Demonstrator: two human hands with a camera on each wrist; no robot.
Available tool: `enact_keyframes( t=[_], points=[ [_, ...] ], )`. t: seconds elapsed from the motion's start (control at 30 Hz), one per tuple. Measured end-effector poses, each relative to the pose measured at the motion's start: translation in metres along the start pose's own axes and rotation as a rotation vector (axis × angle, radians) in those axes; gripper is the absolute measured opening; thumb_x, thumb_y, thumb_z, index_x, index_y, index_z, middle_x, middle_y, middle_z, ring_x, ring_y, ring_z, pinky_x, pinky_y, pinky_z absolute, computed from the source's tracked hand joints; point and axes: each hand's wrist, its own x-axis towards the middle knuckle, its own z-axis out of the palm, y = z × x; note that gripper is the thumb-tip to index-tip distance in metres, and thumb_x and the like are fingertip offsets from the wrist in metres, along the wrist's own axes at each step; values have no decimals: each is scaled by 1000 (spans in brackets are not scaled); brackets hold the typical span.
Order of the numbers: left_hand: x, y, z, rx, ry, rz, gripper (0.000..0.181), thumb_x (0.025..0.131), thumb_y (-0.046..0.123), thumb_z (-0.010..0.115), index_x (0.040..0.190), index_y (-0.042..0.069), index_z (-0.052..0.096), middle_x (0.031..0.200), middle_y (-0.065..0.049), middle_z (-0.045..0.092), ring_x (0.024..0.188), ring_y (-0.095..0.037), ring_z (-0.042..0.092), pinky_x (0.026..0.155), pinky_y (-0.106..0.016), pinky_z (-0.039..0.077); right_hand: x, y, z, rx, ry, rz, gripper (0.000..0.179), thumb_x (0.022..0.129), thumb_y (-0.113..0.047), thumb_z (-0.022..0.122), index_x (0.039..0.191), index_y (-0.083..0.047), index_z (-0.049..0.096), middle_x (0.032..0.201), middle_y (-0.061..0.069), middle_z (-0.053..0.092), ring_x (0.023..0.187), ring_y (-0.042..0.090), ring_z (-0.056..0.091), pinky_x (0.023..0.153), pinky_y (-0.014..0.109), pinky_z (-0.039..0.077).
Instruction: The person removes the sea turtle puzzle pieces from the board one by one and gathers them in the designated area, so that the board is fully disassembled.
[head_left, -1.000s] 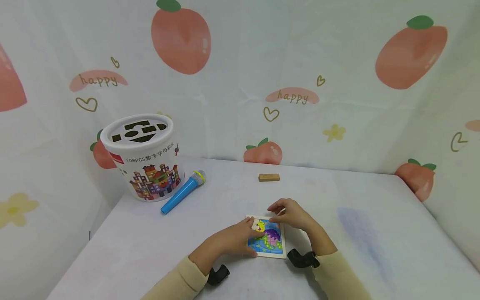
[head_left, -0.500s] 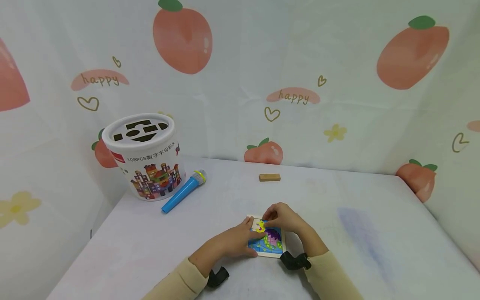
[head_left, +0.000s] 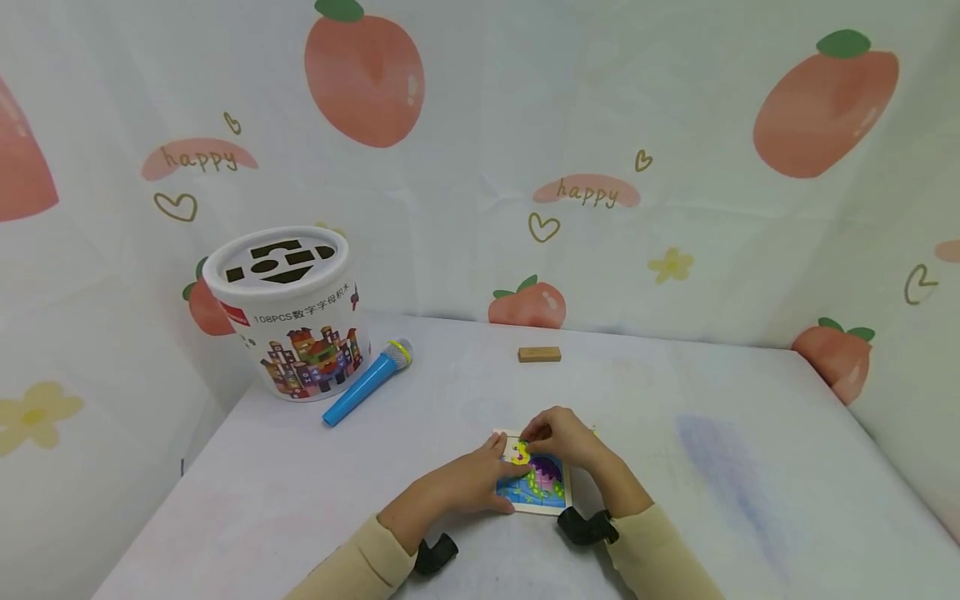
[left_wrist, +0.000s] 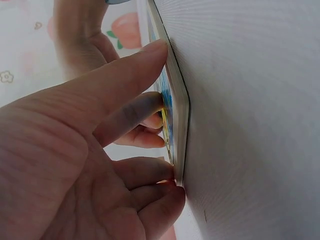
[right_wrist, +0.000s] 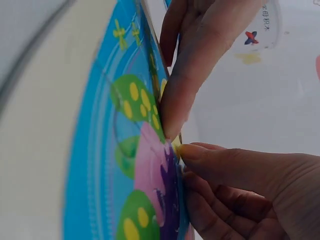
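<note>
Puzzle (head_left: 542,485), likely light and stiff, is best gripped by its edges, as by the spread left hand (head_left: 474,477); anything pinched by the bent right hand (head_left: 566,437) is hidden.

- Head view: peering forward and down over the table (head_left: 675,383), well back!
- Left wrist view: low, close, tipped sideways along the puzzle (left_wrist: 180,110).
- Right wrist view: closer still, apparently sideways too, facing the same puzzle from the opposite side.
</note>
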Motion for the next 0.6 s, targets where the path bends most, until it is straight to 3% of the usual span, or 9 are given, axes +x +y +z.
enact_keyframes(
  t=[0.4,0.6],
  points=[
    [0,0,0,2,-9,2,56,83,38,67,136,31,48,153,-21,20,143,-33,17,109,-43,35,0,-5,2,-38,49,51,8,84,-2,65,89,0,72,82,6,68,71,9,59,68,26,54],
    [-2,1,-1,5,-6,-2,57,83,38,68,136,30,49,153,-22,20,143,-33,18,108,-43,36,-3,-7,3,-44,37,23,8,84,0,64,89,0,70,86,6,64,74,10,57,68,23,53]
  ],
)
